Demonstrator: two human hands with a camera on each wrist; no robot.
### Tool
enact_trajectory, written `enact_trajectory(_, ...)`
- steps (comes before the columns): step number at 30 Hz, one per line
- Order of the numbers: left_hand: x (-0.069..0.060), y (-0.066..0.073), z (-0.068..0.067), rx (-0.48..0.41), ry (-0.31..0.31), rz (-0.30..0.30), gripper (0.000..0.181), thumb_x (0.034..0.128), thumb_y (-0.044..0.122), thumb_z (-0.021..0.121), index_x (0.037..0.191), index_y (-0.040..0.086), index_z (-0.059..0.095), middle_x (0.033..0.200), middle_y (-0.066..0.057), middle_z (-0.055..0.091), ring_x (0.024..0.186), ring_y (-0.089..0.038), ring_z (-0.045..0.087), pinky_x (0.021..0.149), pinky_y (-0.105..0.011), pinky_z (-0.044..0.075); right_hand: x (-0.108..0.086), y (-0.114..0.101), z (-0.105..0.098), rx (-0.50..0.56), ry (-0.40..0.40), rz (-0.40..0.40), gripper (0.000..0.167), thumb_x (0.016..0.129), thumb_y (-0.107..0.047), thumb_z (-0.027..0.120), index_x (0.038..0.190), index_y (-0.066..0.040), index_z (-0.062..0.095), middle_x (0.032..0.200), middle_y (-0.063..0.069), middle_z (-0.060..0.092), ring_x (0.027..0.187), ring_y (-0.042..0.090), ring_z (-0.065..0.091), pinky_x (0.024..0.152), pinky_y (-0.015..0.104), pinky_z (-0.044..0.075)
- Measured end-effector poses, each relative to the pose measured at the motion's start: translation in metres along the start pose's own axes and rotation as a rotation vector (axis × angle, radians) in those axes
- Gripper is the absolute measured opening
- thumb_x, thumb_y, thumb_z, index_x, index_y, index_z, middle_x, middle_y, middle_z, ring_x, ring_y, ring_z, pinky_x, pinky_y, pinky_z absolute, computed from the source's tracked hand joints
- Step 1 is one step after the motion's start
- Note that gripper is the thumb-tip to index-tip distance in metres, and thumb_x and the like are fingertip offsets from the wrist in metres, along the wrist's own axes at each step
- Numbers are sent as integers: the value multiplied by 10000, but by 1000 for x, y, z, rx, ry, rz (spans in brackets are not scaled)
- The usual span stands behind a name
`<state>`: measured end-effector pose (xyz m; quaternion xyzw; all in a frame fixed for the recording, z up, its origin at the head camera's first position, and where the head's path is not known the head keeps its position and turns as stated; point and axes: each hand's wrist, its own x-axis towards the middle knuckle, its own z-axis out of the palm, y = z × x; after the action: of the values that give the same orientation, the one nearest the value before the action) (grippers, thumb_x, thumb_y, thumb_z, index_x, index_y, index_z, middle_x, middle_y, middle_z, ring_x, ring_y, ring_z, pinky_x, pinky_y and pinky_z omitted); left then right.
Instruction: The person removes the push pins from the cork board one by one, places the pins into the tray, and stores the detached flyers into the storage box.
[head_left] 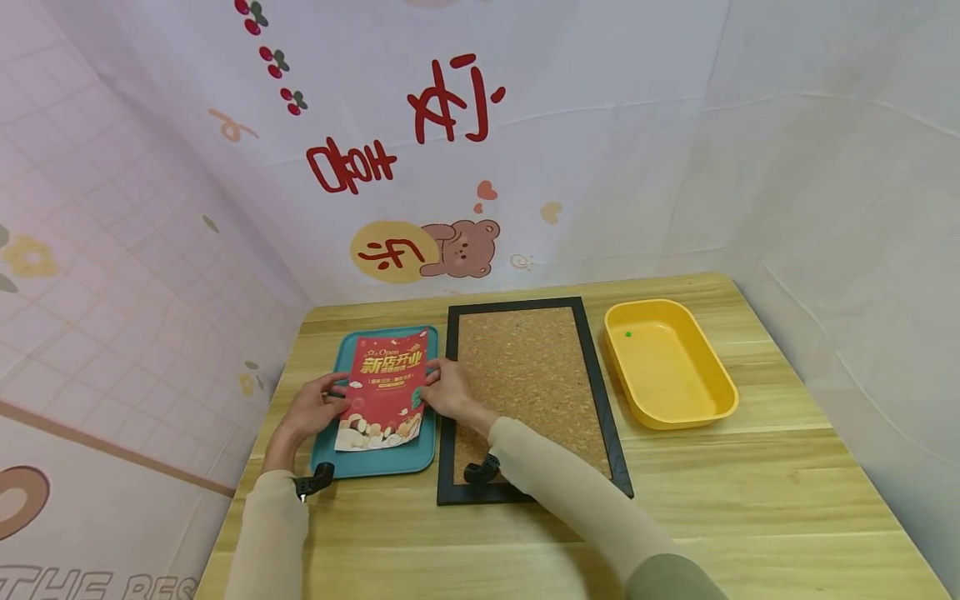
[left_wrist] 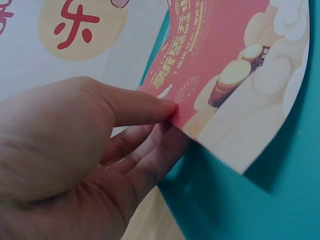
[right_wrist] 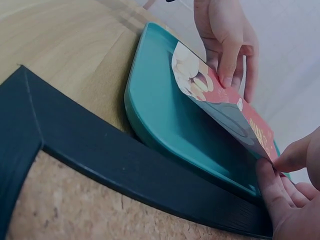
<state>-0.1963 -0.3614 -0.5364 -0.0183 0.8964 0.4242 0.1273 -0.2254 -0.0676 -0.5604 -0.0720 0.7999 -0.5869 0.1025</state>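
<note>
A red flyer (head_left: 386, 387) with gold lettering and pictures of food along its lower edge is held slightly above a teal tray (head_left: 375, 464). My left hand (head_left: 309, 410) pinches its left edge, thumb on top and fingers beneath, as the left wrist view shows. On the opposite edge, my right hand (head_left: 452, 390) pinches the paper between thumb and fingers. The sheet bows, and its lower end lifts off the tray in the right wrist view.
Right of the tray lies a cork board (head_left: 525, 375) with a black frame (head_left: 604, 400), under my right forearm. A yellow plastic bin (head_left: 670, 375) with a small green dot inside stands farther right on the wooden table (head_left: 780, 467). Printed white cloth (head_left: 622, 150) hangs behind.
</note>
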Motion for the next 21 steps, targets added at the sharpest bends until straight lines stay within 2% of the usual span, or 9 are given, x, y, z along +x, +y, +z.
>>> enact_trajectory(5,0,1,-2,70,26,-3,607,1109,42,679,1667,-63,465,1429,-340,649,1124,-351,752,930,-441,711,1,0,3,8,-35,9,517,1013,23,773,1511,63,639,1029,126,685,750,150,723,715,301,673)
enact_trajectory(10,0,2,-3,96,25,-9,607,1104,45,690,1659,-69,474,1410,-331,658,1097,-313,744,924,-435,712,2,1,3,26,-74,22,540,1024,20,768,1537,70,608,1028,107,657,731,144,733,710,287,681)
enact_trajectory(15,-1,2,-4,90,14,-6,606,1100,23,680,1655,-91,464,1413,-345,648,1099,-342,742,922,-446,718,3,1,3,13,-84,17,545,1021,10,775,1537,67,609,1044,118,673,717,121,727,693,260,664)
enact_trajectory(21,-2,0,-5,108,12,-4,610,1100,13,675,1658,-95,455,1434,-351,641,1123,-373,740,903,-416,711,2,0,2,-64,-85,-17,547,1036,-30,783,1550,52,612,1062,128,725,722,113,737,712,277,644)
